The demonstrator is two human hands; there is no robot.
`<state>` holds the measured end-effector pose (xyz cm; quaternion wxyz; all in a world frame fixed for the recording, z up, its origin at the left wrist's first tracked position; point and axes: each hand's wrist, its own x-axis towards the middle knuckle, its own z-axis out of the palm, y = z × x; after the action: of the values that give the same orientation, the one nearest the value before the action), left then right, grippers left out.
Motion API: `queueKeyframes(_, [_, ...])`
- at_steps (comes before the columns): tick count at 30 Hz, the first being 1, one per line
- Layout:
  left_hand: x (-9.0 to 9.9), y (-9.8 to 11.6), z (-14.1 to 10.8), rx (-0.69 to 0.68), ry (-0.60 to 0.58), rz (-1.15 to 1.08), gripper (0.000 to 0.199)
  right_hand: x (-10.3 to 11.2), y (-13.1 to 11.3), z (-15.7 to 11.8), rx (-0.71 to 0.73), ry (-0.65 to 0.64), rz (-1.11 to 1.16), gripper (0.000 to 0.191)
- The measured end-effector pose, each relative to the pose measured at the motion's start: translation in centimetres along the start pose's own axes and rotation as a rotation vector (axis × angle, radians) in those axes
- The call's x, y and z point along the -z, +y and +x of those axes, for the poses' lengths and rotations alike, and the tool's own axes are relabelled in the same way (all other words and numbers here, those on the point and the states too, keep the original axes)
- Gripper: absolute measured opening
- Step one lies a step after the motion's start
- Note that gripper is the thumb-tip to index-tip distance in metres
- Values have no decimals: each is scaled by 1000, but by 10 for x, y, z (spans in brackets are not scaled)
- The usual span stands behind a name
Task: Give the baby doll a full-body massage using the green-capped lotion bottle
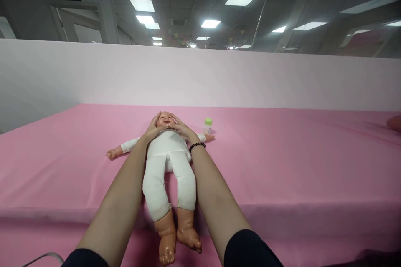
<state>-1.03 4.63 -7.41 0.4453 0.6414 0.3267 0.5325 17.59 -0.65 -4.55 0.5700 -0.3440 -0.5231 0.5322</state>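
Note:
A baby doll point(169, 146) with a white cloth body and plastic head, hands and feet lies on its back on the pink surface, feet toward me. My left hand point(152, 129) cups one side of the doll's head, fingers along the cheek and temple, thumb near the chin. On the other side my right hand point(183, 128) cups the head the same way, its thumb also by the chin. A dark beaded bracelet point(197, 145) circles my right wrist. The doll's arms stretch out to both sides, and its feet hang at the front edge.
A small bottle with a green cap point(208, 125) stands just beyond the doll's outstretched arm on the right. The pink padded surface point(282, 162) meets a white low wall point(219, 79) with glass above. A reddish-brown rounded object point(394, 122) shows at the right edge. A cable point(46, 255) curves at lower left.

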Motion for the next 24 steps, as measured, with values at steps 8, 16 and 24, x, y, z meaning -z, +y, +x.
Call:
queueKeyframes(8, [1,2,-3,36,10,-61,101,-7,1,-3,-49,-74,23,44])
queueKeyframes(16, [-2,13,-13,46,51,-39,104,-8,-1,-10,-27,-55,12,44])
queueKeyframes(24, [-3,13,-13,64,52,-20,107,-11,-1,-5,-33,-34,38,43])
